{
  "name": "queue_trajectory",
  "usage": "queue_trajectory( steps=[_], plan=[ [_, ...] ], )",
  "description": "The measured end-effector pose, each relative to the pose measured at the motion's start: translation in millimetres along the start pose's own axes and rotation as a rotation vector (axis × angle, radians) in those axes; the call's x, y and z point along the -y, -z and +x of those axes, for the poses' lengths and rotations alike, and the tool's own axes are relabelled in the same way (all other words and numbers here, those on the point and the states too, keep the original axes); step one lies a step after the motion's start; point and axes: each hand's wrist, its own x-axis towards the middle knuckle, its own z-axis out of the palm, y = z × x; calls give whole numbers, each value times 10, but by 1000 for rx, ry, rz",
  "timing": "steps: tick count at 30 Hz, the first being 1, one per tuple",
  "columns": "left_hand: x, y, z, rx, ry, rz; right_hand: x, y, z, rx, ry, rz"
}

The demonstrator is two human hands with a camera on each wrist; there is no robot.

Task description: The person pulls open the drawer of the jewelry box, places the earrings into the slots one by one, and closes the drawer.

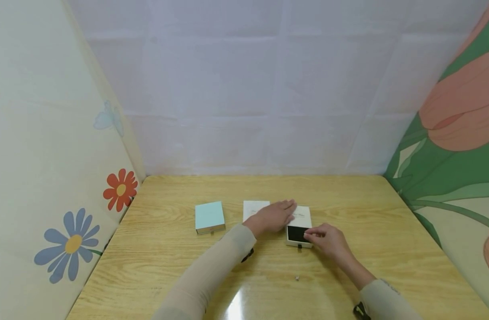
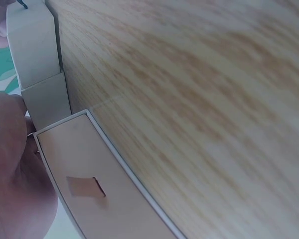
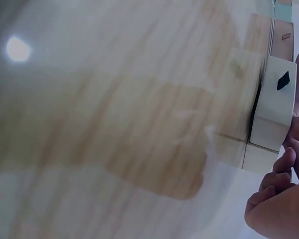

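A white drawer box (image 1: 302, 216) with dark lettering stands at the right of a row, its black-lined drawer (image 1: 295, 234) pulled partway toward me. My left hand (image 1: 273, 216) lies over the near corner of the middle white box (image 1: 255, 206), its extended fingers reaching onto the right box's lid. The fingertips of my right hand (image 1: 328, 240) come together over the drawer's right side; whether they pinch something small cannot be made out. In the right wrist view the drawer front (image 3: 271, 107) shows a black pull tab (image 3: 283, 80), beside curled fingers (image 3: 276, 180).
A light blue drawer box (image 1: 210, 215) stands shut on the left of the wooden table (image 1: 156, 266). One tiny shiny piece (image 1: 297, 278) lies in front of the right box. The middle box has a pink drawer front (image 2: 124, 199) with a small tab.
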Motion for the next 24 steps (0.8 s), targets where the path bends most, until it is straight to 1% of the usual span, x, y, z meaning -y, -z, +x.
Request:
queue_trajectory(
  steps=[5, 9, 12, 16, 24],
  plan=[
    [-8, 17, -19, -6, -5, -4, 11, 13, 1, 6, -8, -9],
    [-11, 25, -30, -4, -3, -6, 32, 18, -2, 20, -32, -9],
    [-13, 34, -37, -2, -1, -20, 45, 14, 0, 26, -39, -10],
    [-19, 40, -46, -2, -2, -24, 56, 0, 4, 19, -17, -15],
    [-10, 22, -39, -7, -6, -13, 70, -30, 15, 13, 1, -23]
  ],
)
